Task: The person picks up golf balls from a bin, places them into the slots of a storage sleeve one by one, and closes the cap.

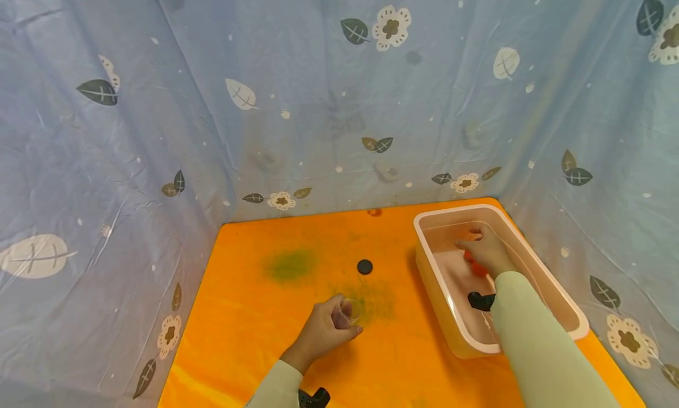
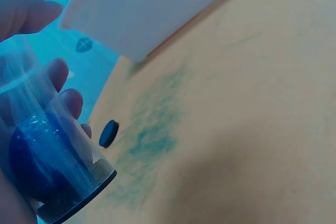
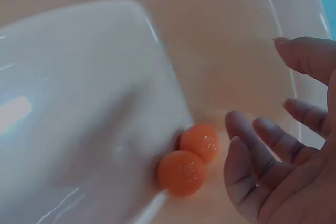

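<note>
My left hand (image 1: 326, 331) grips a clear cylindrical container (image 2: 58, 129) with a dark base, held tilted above the table. A blue-looking ball (image 2: 39, 156) lies inside it in the left wrist view. A small black disc (image 1: 365, 267), like a lid, rests on the table beyond this hand. My right hand (image 1: 487, 252) reaches into a peach plastic bin (image 1: 443, 302), its fingers spread and loosely bent with nothing between them. Close to those fingertips, two orange balls (image 3: 182, 173) touch each other on the bin's floor.
The orange tabletop (image 1: 233, 325) carries greenish smudges. Patterned blue curtains (image 1: 318, 101) hang at the back and both sides. The bin stands at the table's right, near the curtain, and its raised walls surround the right hand.
</note>
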`<state>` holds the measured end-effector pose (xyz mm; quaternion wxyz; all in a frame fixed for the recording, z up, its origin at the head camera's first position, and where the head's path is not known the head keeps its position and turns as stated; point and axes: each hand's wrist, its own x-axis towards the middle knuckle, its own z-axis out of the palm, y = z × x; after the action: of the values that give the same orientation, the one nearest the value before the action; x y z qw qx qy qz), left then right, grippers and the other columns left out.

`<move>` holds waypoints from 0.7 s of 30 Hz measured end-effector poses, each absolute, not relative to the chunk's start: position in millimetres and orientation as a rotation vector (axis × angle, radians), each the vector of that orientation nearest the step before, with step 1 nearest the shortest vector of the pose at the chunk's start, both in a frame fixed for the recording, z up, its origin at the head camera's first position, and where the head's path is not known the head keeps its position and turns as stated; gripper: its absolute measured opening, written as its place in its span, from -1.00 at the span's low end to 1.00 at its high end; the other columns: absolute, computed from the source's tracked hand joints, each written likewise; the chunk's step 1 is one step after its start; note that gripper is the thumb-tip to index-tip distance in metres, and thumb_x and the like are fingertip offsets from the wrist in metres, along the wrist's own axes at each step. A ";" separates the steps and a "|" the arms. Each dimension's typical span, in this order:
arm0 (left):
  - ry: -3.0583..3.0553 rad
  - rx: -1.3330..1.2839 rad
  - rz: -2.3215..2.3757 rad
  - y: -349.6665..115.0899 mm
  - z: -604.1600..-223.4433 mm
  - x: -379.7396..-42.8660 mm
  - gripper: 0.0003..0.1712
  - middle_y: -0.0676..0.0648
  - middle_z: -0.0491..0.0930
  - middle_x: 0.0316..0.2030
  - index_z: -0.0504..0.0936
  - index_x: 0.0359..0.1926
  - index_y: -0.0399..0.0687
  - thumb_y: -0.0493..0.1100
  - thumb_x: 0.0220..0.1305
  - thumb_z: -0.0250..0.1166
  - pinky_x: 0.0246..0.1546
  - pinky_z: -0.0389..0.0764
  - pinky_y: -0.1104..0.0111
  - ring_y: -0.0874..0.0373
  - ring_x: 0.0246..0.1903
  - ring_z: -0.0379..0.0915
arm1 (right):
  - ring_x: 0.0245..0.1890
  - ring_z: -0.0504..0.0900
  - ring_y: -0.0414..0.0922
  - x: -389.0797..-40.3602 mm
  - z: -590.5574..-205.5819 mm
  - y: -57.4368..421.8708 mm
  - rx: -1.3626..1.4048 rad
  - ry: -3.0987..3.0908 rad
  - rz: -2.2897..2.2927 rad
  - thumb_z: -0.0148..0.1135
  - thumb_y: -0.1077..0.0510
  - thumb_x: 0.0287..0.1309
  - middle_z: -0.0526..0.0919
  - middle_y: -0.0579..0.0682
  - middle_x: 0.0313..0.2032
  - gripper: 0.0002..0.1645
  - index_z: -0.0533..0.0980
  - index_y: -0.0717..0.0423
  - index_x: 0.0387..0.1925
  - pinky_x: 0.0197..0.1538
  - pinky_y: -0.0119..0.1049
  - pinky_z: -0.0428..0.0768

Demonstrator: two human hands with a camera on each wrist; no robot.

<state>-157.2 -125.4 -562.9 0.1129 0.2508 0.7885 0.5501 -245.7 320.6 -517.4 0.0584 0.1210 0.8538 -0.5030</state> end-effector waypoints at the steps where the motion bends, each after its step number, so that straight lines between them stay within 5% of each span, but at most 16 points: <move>1: 2.313 0.735 1.613 -125.1 -562.9 -157.0 -0.65 0.07 0.64 -0.49 0.51 -0.14 -0.01 -0.16 0.37 0.59 -0.28 0.71 0.28 0.14 -0.40 0.67 | 0.00 0.65 0.27 -245.4 -518.7 321.0 0.377 2.562 -1.540 0.35 -0.02 0.52 0.42 0.47 0.25 0.02 0.02 0.38 0.63 -0.02 0.12 0.66; 5: 2.310 0.729 1.610 -123.3 -563.2 -156.1 -0.65 0.07 0.63 -0.49 0.51 -0.14 -0.03 -0.15 0.37 0.59 -0.30 0.70 0.29 0.15 -0.41 0.66 | -0.50 0.61 -0.05 -244.8 -525.7 322.1 0.435 2.490 -1.599 0.41 0.03 0.45 0.63 0.28 -0.15 0.09 -0.02 0.45 0.61 -0.34 -0.08 0.67; 8: 2.316 0.723 1.599 -122.4 -564.0 -156.1 -0.64 0.07 0.63 -0.49 0.53 -0.12 -0.11 -0.15 0.37 0.59 -0.31 0.68 0.29 0.15 -0.41 0.65 | -0.59 0.51 -0.10 -244.5 -532.2 323.9 0.449 2.487 -1.566 0.43 0.04 0.41 0.67 0.24 -0.23 0.10 -0.02 0.52 0.58 -0.39 -0.12 0.65; 14: 2.326 0.720 1.569 -121.0 -563.9 -156.9 -0.60 0.07 0.66 -0.46 0.55 -0.07 -0.23 -0.12 0.38 0.59 -0.29 0.70 0.29 0.14 -0.39 0.66 | -0.07 0.67 0.26 -244.0 -543.4 325.6 0.457 2.552 -1.425 0.39 -0.07 0.41 0.55 0.50 0.22 0.12 0.02 0.57 0.55 -0.02 0.05 0.70; 21: 2.329 0.717 1.569 -118.6 -562.7 -156.8 -0.67 0.08 0.67 -0.44 0.54 -0.12 -0.01 -0.14 0.36 0.59 -0.28 0.71 0.28 0.14 -0.39 0.67 | 0.43 0.24 0.47 -237.3 -541.9 307.4 0.665 2.523 -1.504 0.36 -0.04 0.44 0.16 0.57 0.49 0.09 0.03 0.55 0.58 0.46 0.27 0.30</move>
<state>-156.8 -118.6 -562.7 0.1217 0.2455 0.7977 0.5373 -237.3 307.4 -541.9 0.0651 0.2202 0.8361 -0.4982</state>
